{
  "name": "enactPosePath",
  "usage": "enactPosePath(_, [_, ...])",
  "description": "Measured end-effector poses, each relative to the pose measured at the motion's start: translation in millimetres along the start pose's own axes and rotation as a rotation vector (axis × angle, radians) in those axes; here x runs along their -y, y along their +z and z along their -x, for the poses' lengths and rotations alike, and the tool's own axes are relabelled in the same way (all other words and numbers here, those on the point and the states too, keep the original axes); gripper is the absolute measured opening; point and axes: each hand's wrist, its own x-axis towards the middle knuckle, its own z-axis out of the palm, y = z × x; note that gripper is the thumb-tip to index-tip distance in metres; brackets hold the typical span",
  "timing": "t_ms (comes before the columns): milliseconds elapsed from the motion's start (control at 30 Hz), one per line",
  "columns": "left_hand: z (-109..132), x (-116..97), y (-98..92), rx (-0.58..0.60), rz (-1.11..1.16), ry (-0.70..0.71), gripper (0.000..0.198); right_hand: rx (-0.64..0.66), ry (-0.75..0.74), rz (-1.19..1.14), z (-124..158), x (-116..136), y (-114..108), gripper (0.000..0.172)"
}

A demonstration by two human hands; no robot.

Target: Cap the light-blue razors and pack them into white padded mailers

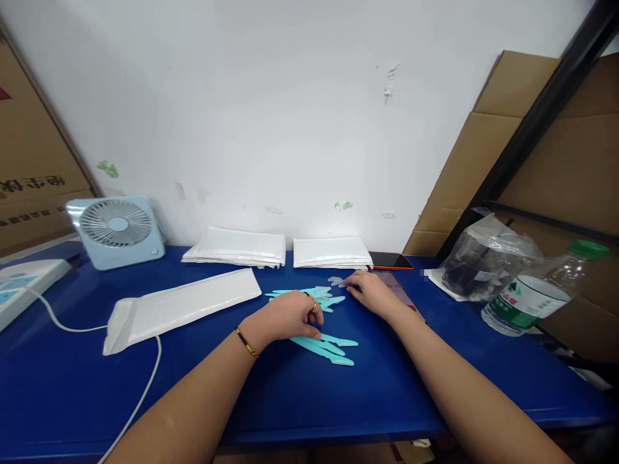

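Several turquoise eyebrow razors (329, 348) fan out from under the curled fingers of my left hand (293, 316), which looks closed around their handles; the exact grip is hidden. Just beyond that hand, more turquoise razors (331, 301) lie in a loose pile on the blue table. A few small clear plastic pieces (334, 281), probably blade caps, sit behind the pile. My right hand (370, 291) reaches them from the right, fingertips down at the nearest piece. Its thumb and forefinger appear slightly apart.
White padded mailers (236, 247) and another stack (331, 252) stand along the wall. A single mailer (186, 306) lies left, over a white cable (149, 380). A fan (116, 229) is at back left. Two phones (394, 260), a bagged cup (476, 261) and a water bottle (527, 303) are right.
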Motion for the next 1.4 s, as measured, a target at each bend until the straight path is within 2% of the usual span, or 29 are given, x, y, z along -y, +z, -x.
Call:
enactPosePath(67, [0.4,-0.8,0.8,0.037,-0.002,-0.013,0.015,0.039,0.024,0.062,-1.3,4.8,0.6,0.017])
enactPosePath(233, [-2.9,-1.6,4.5,-0.045,-0.230,-0.075,0.012,0.049,0.091,0.125,1.9,9.8,-1.8,0.012])
enactPosePath(400, [-6.8,-5.7,5.5,-0.061,-0.400,-0.075,0.015,0.142,0.018,-0.213,14.9,2.6,-16.9,0.011])
enactPosePath(533, [-8.4,-5.9,5.9,-0.092,-0.448,-0.049,0.015,0.251,0.015,-0.441,22.5,-1.1,-27.6,0.020])
enactPosePath(733, [-7.7,-1.7,6.6,-0.150,-0.428,-0.036,0.018,0.342,-0.062,-0.452,21.4,3.6,-25.7,0.018])
enactPosePath(1000, [-6.5,-3.2,4.8,-0.148,-0.408,-0.049,0.021,0.311,-0.120,-0.386,18.9,17.3,-23.6,0.015])
enactPosePath(1233, [-6.3,-1.0,5.4,-0.136,-0.399,-0.057,0.021,0.312,-0.104,-0.452,20.0,22.0,-16.0,0.018])
enactPosePath(1300, [-4.8,0.2,4.3,-0.175,-0.357,-0.053,0.024,0.261,-0.047,-0.453,18.3,17.5,-14.2,0.020])
enactPosePath(1400, [0.1,0.0,-0.4,-0.184,-0.246,-0.026,0.022,0.059,-0.026,-0.321,10.6,11.2,-8.9,0.022])
